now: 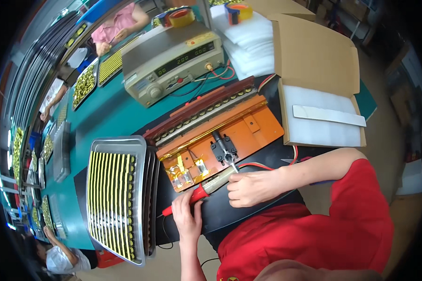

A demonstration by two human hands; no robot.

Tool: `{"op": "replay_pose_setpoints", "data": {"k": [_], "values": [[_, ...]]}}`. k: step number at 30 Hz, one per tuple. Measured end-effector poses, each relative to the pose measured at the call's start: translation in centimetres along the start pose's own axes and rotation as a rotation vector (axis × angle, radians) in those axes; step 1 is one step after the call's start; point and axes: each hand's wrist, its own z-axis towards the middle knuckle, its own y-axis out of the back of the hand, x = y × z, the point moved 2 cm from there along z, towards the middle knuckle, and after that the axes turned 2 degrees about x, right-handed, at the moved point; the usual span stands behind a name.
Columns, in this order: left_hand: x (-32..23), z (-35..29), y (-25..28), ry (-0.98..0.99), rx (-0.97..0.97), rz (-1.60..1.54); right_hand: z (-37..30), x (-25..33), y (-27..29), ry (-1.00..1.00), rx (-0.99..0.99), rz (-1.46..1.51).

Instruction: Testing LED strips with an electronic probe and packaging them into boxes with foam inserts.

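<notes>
My left hand (187, 216) is closed round a red, probe-like rod (199, 192) with a beige cylindrical section, lying slantwise at the bench edge. My right hand (252, 188) is curled into a fist beside the rod's far end. Its fingertips meet the lower end of a metal lever, but what they grip is hidden. That lever runs up to a black clamp (223, 150) bolted on an orange fixture plate (266, 122). Behind the plate, a dark red rail (204, 114) carries a row of round, dark parts. Small pieces under amber tape sit at the plate's left end.
Stacked metal trays (140, 145) with yellow-striped strips stand left. A bench tester (173, 63) with lit displays sits behind, cables trailing. An open cardboard box (318, 70) at right holds white foam and a pale flat bar (328, 115). Co-workers sit along the green bench (82, 136).
</notes>
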Motion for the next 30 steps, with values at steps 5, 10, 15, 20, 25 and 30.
{"op": "replay_pose_setpoints", "data": {"k": [5,10,15,20,25,30], "values": [[0.0,0.3,-0.3,0.023,0.040,0.153,1.9,-4.9,4.0,-0.031,-0.332,-0.187],[0.3,0.5,-0.7,0.003,0.016,0.146,3.1,-10.6,3.2,-0.473,-0.268,-0.249],[-0.3,0.6,0.0,-0.012,-0.018,0.106,2.3,-8.0,4.2,-0.474,-0.313,-0.027],[-3.1,0.9,0.8,-0.010,-0.147,0.072,-1.0,1.2,6.8,-0.316,-0.209,0.919],[-5.6,2.0,0.2,-0.084,-0.259,-0.003,-3.6,2.7,-1.2,-0.909,-0.462,1.387],[-7.5,2.3,-0.6,-0.129,-0.280,-0.027,-2.1,2.4,-1.1,-0.700,-1.144,1.709]]}}
